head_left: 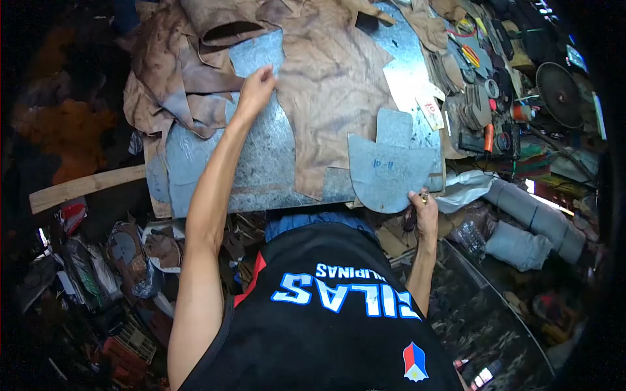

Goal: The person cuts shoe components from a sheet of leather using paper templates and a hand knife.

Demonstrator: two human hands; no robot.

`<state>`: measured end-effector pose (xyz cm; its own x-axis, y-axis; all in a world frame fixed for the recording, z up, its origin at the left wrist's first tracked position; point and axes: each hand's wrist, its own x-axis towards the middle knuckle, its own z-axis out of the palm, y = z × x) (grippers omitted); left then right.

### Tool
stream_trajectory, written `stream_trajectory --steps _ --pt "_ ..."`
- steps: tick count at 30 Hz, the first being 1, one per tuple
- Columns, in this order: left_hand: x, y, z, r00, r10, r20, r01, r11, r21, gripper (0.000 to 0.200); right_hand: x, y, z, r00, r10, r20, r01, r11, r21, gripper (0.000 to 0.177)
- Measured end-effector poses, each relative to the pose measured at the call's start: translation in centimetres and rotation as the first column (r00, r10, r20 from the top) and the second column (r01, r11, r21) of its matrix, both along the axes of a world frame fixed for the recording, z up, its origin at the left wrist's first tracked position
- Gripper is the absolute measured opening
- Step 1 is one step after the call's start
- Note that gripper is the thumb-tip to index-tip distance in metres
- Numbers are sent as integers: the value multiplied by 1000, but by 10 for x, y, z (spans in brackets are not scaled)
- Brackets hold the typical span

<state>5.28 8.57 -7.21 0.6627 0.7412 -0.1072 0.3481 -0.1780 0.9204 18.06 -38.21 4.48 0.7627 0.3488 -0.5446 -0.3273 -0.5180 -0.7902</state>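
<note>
A wide brown leather hide [323, 78] lies wrinkled over the metal-topped table [264, 156]. At its left edge, my left hand [258, 90] is closed, its fingers pinched together on the leather. My right hand [425, 212] grips the lower right edge of a grey, round-bottomed template [391, 173] marked "10-11", with the thumb on top. Something gold-coloured shows at the fingers of that hand. Part of the template overlaps the hide. Just above it lies a smaller grey piece with rounded corners [394, 127].
More leather pieces [163, 78] and a rolled hide [222, 26] cover the table's left and far side. A tag [430, 111] lies at the right. Beyond are stacked templates [476, 107], tape rolls and a round disc [559, 94]. A wooden plank [88, 188] juts out left.
</note>
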Motion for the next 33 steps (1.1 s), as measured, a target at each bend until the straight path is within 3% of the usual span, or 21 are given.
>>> stream_trajectory --steps 2,5,7,8,11,17,22,27,29,33 --pt "23 6 9 999 18 -36 -16 999 48 42 0 -5 -2 1000 -1 -29 0 999 -34 19" --pt "42 8 24 993 25 -117 -37 994 -100 43 -7 -6 -7 998 -34 -44 35 999 4 21" --pt "46 13 18 967 39 -252 -33 999 28 39 -5 -1 -5 995 -56 -87 58 998 19 21" --pt "46 16 8 970 45 -237 -25 996 87 35 -4 1 -7 990 -95 -105 99 994 34 21" --pt "44 13 17 950 0 -313 29 996 89 34 3 -2 -10 980 -75 -186 78 997 10 22" --pt "44 11 20 929 -10 -369 131 944 303 36 8 -5 -2 961 -89 -261 109 992 62 23" --pt "37 4 30 926 -44 -374 158 947 280 39 15 -25 -17 974 15 -225 -10 1000 24 26" --pt "26 -9 36 901 -121 -416 221 954 201 39 8 -39 -10 952 -6 -307 13 1000 20 26" --pt "19 -23 34 939 -114 -325 201 947 249 39 3 -54 -16 953 -6 -304 11 1000 14 21" --pt "7 -57 48 906 -141 -400 255 935 248 38 -3 -94 -26 970 -14 -241 11 1000 -13 24"
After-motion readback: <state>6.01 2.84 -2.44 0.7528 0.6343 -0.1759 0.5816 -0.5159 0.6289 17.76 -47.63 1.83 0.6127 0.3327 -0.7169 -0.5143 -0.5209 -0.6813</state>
